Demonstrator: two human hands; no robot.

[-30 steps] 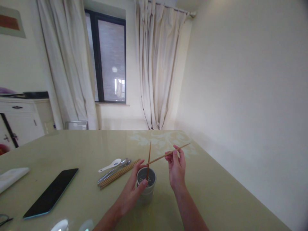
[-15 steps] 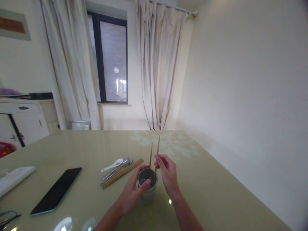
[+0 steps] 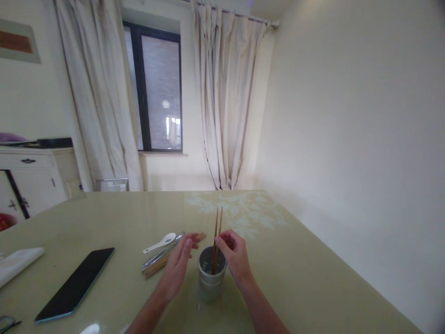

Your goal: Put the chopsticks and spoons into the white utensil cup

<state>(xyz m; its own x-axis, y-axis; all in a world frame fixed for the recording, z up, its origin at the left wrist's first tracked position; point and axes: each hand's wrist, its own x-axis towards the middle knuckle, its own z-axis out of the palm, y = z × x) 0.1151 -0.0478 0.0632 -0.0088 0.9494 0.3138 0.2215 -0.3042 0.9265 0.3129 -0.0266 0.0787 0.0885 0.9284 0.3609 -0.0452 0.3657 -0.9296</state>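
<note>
A grey cylindrical utensil holder with holes in its bottom stands on the table. Two wooden chopsticks rise upright out of it. My right hand pinches the chopsticks just above the rim. My left hand is off the holder, fingers apart and holding nothing, over the bundle of chopsticks lying on the table. Beside that bundle are metal spoons, partly hidden by my left hand, and a white spoon.
A dark tablet or phone lies on the left of the table. Farther left are a white object and part of a pair of scissors. A wall borders the table's right side.
My left hand has let go of the holder and moved left over the chopstick bundle. The chopstick in my right hand has come down beside the other one.
</note>
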